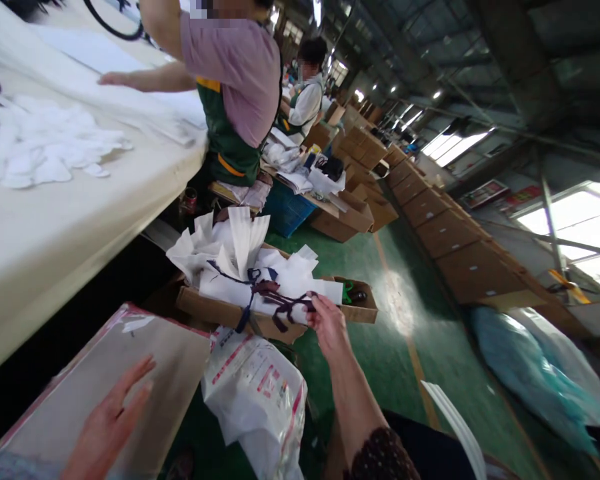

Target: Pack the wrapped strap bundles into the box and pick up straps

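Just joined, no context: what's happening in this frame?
A person's right hand grips a dark cord tied around a bundle of white sheets in an open cardboard box on the floor. Their left hand lies flat on a plastic-sleeved flat pack. A printed plastic bag sits below the box. Two co-workers work at a long white-covered table.

One head-worn view, tilted hard, looks forward and down past the near edge of the work table (55, 240) — close over an open cardboard box (230, 310) on the green floor (395, 347) — then far along the hall.
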A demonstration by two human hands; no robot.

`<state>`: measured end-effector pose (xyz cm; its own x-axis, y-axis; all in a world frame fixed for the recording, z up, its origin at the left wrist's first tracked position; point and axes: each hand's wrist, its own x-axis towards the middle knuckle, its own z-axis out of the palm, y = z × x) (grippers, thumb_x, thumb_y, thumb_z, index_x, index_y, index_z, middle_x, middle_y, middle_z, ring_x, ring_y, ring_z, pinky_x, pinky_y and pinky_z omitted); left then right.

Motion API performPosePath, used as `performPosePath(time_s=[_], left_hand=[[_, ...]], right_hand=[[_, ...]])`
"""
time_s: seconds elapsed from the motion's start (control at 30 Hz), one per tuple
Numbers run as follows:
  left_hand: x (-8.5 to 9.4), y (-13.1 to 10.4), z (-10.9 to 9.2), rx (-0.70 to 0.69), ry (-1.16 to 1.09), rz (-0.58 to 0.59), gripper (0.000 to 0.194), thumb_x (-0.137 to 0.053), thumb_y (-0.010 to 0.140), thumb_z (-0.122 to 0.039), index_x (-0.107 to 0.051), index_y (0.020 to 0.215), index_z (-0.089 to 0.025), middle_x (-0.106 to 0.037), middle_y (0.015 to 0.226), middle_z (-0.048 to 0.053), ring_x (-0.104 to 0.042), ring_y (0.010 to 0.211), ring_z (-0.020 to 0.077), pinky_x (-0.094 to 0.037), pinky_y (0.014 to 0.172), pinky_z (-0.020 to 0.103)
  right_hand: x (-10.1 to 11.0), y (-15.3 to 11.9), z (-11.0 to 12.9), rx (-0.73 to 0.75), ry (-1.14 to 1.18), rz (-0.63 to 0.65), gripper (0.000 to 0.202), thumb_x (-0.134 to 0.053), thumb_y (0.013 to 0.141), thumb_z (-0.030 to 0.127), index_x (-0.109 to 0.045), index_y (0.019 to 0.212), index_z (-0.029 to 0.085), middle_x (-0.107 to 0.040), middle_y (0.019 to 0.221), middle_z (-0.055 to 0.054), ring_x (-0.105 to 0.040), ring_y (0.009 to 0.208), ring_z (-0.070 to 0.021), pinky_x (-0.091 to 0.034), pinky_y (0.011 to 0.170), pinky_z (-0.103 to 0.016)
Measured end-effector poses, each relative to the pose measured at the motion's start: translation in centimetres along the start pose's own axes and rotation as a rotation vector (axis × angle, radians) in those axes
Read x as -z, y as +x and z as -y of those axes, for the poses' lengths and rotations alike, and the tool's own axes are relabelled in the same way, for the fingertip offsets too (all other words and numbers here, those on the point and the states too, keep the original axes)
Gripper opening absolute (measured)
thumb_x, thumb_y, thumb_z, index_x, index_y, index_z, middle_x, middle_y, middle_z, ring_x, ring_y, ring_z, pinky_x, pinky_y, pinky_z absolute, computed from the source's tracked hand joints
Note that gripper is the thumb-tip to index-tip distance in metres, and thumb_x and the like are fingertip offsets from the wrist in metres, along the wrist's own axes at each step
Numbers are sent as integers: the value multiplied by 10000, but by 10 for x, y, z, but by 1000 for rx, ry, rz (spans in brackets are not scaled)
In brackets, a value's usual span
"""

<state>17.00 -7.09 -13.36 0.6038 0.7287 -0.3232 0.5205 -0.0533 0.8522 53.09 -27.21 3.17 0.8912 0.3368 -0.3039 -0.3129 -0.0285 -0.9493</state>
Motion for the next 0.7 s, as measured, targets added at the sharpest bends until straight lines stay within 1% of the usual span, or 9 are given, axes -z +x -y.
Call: performPosePath(time_s=[0.13, 0.2, 0.3, 0.37, 0.5, 0.57, 0.6, 0.63, 0.7], left_hand=[[-28, 0, -64, -46, -180, 124, 635, -467, 908, -626, -412, 1450, -299, -562, 1448, 72, -482, 1376, 275, -295, 1223, 534], [-36, 6, -102, -84, -261, 178, 644, -482, 912, -607, -396, 1463, -283, -556, 1449, 93, -510, 1350, 279, -346, 1193, 524], [-46, 14, -163, -220, -338, 228, 654, -518, 913, -570, -380, 1479, -272, -537, 1464, 105, -527, 1332, 279, -427, 1133, 488], [-51, 14, -206, -336, -314, 252, 653, -540, 915, -532, -374, 1492, -275, -494, 1510, 101, -473, 1384, 277, -396, 1156, 482], [-63, 2, -280, -544, -154, 315, 727, -590, 886, -459, -357, 1529, -213, -385, 1592, 122, -319, 1478, 296, -222, 1238, 511], [-69, -7, -302, -595, -114, 423, 772, -615, 860, -449, -349, 1538, -192, -384, 1592, 125, -323, 1468, 303, -205, 1241, 490], [-73, -12, -307, -608, -102, 497, 763, -636, 842, -440, -386, 1523, -204, -419, 1571, 109, -350, 1449, 302, -219, 1235, 463], [-76, -16, -307, -609, -87, 571, 727, -658, 822, -421, -447, 1489, -223, -473, 1534, 89, -390, 1419, 302, -248, 1221, 436], [-81, -23, -294, -570, -52, 705, 584, -681, 785, -363, -604, 1351, -243, -616, 1376, 57, -520, 1295, 300, -363, 1138, 398]], right_hand=[[2, -33, 81, 82, -112, 106, 458, -779, 748, 464, -703, 1089, 169, -708, 666, -12, -549, 479, -54, -412, 445, -140], [2, -50, 112, 111, -174, 143, 446, -760, 773, 465, -703, 1094, 161, -712, 660, -15, -545, 465, -49, -408, 441, -132], [1, -74, 151, 151, -227, 193, 418, -740, 796, 459, -706, 1088, 161, -714, 648, -16, -551, 457, -52, -422, 449, -135], [-2, -91, 173, 176, -236, 227, 389, -740, 799, 447, -714, 1067, 166, -713, 643, -14, -556, 460, -58, -434, 453, -144], [-13, -126, 212, 207, -238, 302, 336, -746, 799, 424, -728, 1026, 176, -709, 634, -11, -554, 460, -69, -430, 435, -163], [-19, -142, 228, 235, -231, 337, 316, -744, 805, 414, -731, 1019, 182, -702, 625, -4, -555, 460, -72, -431, 430, -169], [-22, -148, 237, 263, -217, 343, 306, -744, 807, 409, -731, 1018, 187, -698, 626, 1, -553, 460, -72, -429, 426, -170], [-22, -153, 245, 301, -195, 338, 295, -743, 809, 401, -732, 1017, 193, -695, 631, 7, -552, 463, -70, -427, 420, -169], [-20, -159, 264, 404, -139, 301, 264, -743, 811, 375, -731, 1016, 209, -687, 651, 21, -553, 479, -65, -421, 413, -161]])
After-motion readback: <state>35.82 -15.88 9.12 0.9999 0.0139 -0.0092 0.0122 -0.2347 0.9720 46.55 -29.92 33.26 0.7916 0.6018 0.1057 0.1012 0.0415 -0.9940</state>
